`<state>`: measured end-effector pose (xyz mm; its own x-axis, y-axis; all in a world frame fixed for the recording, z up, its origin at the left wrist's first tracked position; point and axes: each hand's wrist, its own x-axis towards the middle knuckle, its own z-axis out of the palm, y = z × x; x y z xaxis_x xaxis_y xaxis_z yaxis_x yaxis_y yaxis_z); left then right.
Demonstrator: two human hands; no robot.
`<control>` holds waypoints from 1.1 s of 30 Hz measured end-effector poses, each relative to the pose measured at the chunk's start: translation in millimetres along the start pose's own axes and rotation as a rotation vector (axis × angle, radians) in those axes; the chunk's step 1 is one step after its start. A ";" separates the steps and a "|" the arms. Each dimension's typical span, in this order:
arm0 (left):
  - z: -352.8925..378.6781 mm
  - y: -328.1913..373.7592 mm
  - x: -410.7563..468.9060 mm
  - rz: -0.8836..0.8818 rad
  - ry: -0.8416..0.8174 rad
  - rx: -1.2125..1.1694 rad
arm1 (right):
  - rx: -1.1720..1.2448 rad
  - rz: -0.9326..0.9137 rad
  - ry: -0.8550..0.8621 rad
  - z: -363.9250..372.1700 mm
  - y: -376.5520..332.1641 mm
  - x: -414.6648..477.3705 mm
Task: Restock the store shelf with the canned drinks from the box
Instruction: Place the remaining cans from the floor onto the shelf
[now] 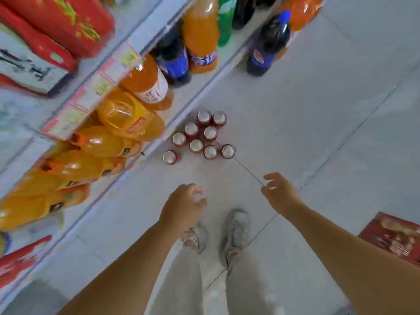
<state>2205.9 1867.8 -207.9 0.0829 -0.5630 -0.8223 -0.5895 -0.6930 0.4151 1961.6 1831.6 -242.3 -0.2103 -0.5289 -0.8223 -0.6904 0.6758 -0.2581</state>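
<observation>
**A:** Where are the cans (200, 137)?

**B:** Centre of the frame, standing upright on the floor (306, 105). There are nine in a loose bunch, silver tops up, right against the foot of the shelf (179, 103). One stands a little apart at the lower left of the group.

**A:** And the hands?

**B:** Both are below the cans and hold nothing. The left hand (184, 208) has its fingers loosely curled. The right hand (278, 192) has its fingers spread and bent. Neither touches a can.

**A:** What's around them?

**B:** The shelf runs from the upper middle down to the lower left. Orange bottles (102, 144) fill its left part, and dark bottles with blue labels (172, 57) stand further up. Red packs (56, 23) sit in the upper left above a strip of price tags (91, 96). Another dark bottle (268, 42) stands at the shelf's outer edge, on the floor or on the lowest board, I can't tell which. A pair of grey shoes (236, 230) stands between the arms.

**A:** The box?

**B:** There's a red box (393, 237) at the right edge, cut off by the frame and well apart from the cans. Its print is blurred. The labels and price tags can't be read either.
</observation>
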 end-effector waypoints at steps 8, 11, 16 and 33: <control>62.3 -66.9 214.2 0.192 0.165 0.223 | 0.013 -0.031 -0.016 112.3 26.4 186.7; 81.2 -81.6 266.3 0.443 0.341 0.517 | 0.092 -0.109 0.029 133.9 24.3 230.6; 104.3 -91.5 313.5 0.587 0.504 0.796 | 0.056 -0.248 0.052 162.6 21.1 273.5; 45.0 -27.0 207.5 0.667 0.377 0.397 | 0.148 -0.212 0.196 88.8 -3.9 137.8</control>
<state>2202.8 1789.9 -407.3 -0.1608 -0.9570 -0.2414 -0.8410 0.0048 0.5410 1996.8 1801.7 -399.6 -0.2121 -0.7447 -0.6328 -0.6278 0.6001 -0.4958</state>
